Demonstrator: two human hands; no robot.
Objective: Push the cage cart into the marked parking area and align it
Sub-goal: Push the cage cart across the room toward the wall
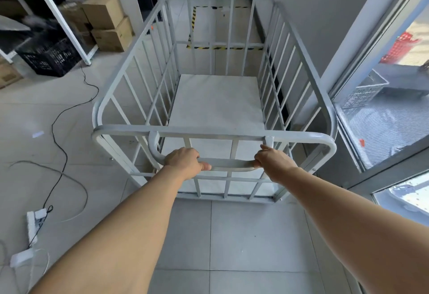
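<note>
Here the fingers of both hands are curled over the handle [226, 164], a low grey bar on the near end of the cart [216, 105]. The left hand [185, 162] grips the bar's left part, thumb lying along its near side and pointing right. The right hand [274, 162] grips the right end, close to where the bar bends up to the top rail. Both forearms run straight out from the bottom corners of the view.

The cart is a grey cage of vertical bars with a pale flat floor, and nothing lies in it. It stands on light tiles, its long side pointing away from the person. Seen through its far bars, yellow-and-black tape [228, 48] marks a rectangle on the floor ahead; the cart's far end seems to reach about the near strip, though I cannot tell if it crosses it. A grey wall runs near the cart's right side, with a window [380, 117] closer in.

To the left stand boxes [109, 22], a black crate [50, 58] under a white shelf [60, 19], and a black cable [60, 154] trailing to a power strip [32, 225].
</note>
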